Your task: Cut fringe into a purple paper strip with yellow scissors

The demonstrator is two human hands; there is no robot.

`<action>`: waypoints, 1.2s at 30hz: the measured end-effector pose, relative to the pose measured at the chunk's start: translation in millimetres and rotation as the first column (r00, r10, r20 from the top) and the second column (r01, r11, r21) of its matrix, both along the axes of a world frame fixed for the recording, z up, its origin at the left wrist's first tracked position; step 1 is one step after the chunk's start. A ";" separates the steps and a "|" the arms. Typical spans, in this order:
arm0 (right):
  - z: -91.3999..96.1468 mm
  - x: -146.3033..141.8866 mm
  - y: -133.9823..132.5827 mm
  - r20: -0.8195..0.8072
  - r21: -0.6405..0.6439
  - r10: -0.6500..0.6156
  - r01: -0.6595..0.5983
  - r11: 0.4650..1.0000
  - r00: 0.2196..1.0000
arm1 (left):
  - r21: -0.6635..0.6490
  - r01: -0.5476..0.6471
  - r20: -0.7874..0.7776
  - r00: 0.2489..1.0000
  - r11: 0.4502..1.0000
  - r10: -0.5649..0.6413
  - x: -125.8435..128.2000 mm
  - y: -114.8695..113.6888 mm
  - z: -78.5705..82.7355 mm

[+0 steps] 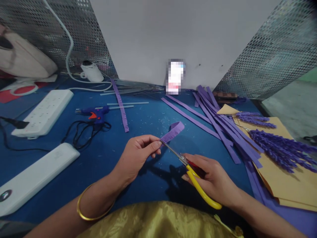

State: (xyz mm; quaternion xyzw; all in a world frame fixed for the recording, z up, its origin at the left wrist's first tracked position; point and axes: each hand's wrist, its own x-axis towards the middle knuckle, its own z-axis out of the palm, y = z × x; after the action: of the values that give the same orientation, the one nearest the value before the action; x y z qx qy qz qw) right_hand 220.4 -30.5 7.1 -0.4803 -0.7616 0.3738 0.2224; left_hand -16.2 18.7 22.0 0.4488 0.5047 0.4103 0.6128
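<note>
Between thumb and fingers, my left hand (140,153) pinches one end of a purple paper strip (172,133). Fine cuts fringe one edge of this strip, and its far end curls upward. My right hand (211,173) grips scissors (182,159) with yellow and red handles. The blades point up and left, their tips at the strip right beside my left fingertips. The blades look nearly closed. Another fringed purple strip (120,107) lies on the blue table (148,122) farther left. Uncut-looking purple strips (218,119) lie in a loose pile to the right.
At left are a blue glue gun (95,113) with a coiled black cord, a white power strip (44,112) and a long white device (37,178). A lit phone (175,76) leans on the back board. Purple flower sprigs (279,147) rest on brown paper (289,188) at right.
</note>
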 end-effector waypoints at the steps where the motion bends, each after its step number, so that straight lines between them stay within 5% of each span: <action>1: 0.1 0.3 0.2 -0.005 -0.001 0.003 -0.003 1.000 1.000 | 0.000 0.003 0.006 1.000 1.000 -0.003 0.0 -0.3 0.3; 23: 5.9 -2.2 0.3 -0.203 -0.309 -0.073 0.006 0.951 0.976 | -0.222 0.088 0.259 0.965 0.971 -0.028 -2.9 2.8 0.9; 30: 1.5 0.3 -1.2 -0.100 -0.141 -0.037 0.022 0.990 0.994 | -0.103 -0.006 0.106 0.994 0.995 0.017 -0.6 -0.8 2.3; 36: 2.2 2.1 -2.2 -0.080 -0.118 -0.016 0.007 0.993 0.997 | -0.046 0.001 0.031 1.000 0.999 0.001 0.4 -2.0 6.2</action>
State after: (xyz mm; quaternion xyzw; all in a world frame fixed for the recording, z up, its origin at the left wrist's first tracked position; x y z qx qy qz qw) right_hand 222.5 -32.7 9.2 -0.4815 -0.7260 0.4357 0.2266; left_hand -15.8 16.8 28.1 0.4281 0.5045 0.4054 0.6307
